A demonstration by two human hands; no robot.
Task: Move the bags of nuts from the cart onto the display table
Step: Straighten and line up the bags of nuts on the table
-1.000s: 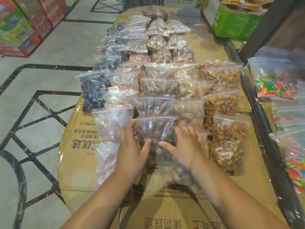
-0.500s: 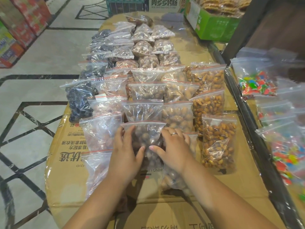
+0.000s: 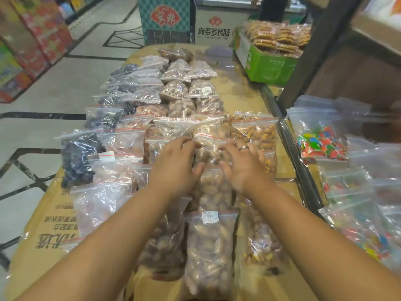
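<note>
Head view: my two hands have left the dark-nut bag [image 3: 165, 246] they were pressing a second ago. That bag now lies free on the display table [image 3: 240, 98], just left of the labelled bag [image 3: 209, 246] with the white sticker. Both hands have reached farther up the table, beyond the labelled bag in the same middle run of bags of nuts.

The left hand [image 3: 176, 165] and the right hand [image 3: 243, 166] lie palm down on either side of a pale-nut bag [image 3: 208, 153]. Their fingers are spread and only slightly bent, resting on the plastic. Neither hand is wrapped round or pinching anything, as far as the motion blur lets me judge. The right hand wears a ring [image 3: 243, 148].

I read this as the dark-nut bag being placed and done with, and the hands now straightening a bag already laid. Nothing is being carried. Every bag I can see is on the table, in overlapping rows running away from the labelled bag. The almond bag [image 3: 260, 246] lies just right of it, and the candy bags [image 3: 321, 142] are well off to its right, past the table's edge.

The cart is out of sight, so I cannot tell how many bags remain to fetch.
</note>
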